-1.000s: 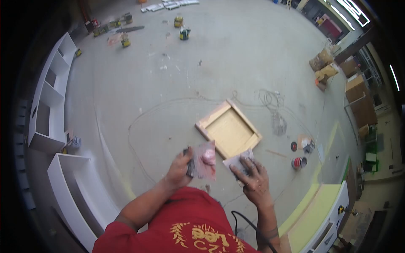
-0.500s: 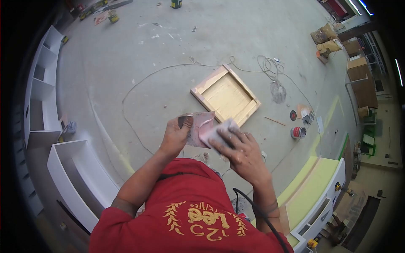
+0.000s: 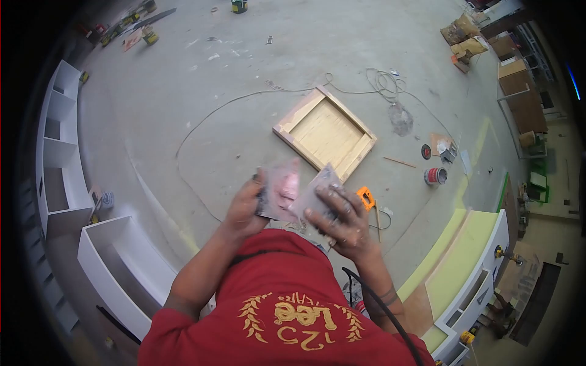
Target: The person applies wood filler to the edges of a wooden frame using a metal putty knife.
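The flat trowel (image 3: 279, 194) — its blade smeared with pink putty — was held upright, tilted slightly, in front of the red shirt. A second, greyish scraper blade (image 3: 317, 194) lay against its right edge, overlapping it — both blurred.

Concrete floor (image 3: 183, 91), white shelf units (image 3: 58, 152).

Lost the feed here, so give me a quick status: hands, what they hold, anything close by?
Left hand grips pink-smeared plate. Right hand holds grey sheet against it. Wooden frame on floor beyond, apart.
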Action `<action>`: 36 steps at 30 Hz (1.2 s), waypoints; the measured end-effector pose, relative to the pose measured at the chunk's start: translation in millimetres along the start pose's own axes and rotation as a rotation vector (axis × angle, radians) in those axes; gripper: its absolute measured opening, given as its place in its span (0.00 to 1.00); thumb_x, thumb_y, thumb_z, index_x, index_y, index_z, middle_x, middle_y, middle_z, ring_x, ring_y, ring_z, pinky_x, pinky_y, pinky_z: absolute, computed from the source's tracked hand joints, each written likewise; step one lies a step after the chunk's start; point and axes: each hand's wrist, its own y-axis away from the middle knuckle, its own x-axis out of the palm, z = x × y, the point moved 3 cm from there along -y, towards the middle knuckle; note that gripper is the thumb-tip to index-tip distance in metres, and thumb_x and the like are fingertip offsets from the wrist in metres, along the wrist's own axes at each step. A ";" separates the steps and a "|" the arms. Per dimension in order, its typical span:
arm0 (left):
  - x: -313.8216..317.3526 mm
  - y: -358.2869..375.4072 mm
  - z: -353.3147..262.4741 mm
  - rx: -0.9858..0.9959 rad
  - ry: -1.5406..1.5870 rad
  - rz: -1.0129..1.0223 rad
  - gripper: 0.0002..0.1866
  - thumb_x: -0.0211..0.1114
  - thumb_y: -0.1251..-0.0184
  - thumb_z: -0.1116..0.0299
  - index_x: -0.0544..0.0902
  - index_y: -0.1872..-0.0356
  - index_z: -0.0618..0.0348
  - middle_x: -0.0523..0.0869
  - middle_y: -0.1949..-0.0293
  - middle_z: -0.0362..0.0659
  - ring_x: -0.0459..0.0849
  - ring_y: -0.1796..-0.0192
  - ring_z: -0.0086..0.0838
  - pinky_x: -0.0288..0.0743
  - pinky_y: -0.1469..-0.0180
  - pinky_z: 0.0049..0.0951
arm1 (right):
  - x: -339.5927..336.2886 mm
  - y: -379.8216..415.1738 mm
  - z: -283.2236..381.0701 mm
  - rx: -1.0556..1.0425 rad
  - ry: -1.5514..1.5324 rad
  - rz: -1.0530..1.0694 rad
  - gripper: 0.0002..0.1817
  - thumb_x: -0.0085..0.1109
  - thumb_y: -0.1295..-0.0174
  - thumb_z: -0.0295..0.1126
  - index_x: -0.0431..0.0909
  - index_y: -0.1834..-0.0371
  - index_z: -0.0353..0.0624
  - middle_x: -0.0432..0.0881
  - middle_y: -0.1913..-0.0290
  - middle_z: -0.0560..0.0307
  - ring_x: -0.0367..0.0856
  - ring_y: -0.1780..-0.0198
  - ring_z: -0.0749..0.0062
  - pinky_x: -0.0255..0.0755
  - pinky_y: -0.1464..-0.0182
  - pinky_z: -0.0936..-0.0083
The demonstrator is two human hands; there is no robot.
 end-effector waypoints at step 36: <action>6.2 -5.0 19.3 -0.028 -0.001 -0.035 0.27 0.49 0.16 0.50 0.73 0.37 0.68 0.83 0.45 0.49 0.86 0.43 0.38 0.84 0.40 0.43 | -7.0 3.2 8.4 -0.014 -0.107 0.166 0.28 0.73 0.48 0.33 0.85 0.40 0.69 0.78 0.32 0.58 0.76 0.33 0.52 0.71 0.32 0.59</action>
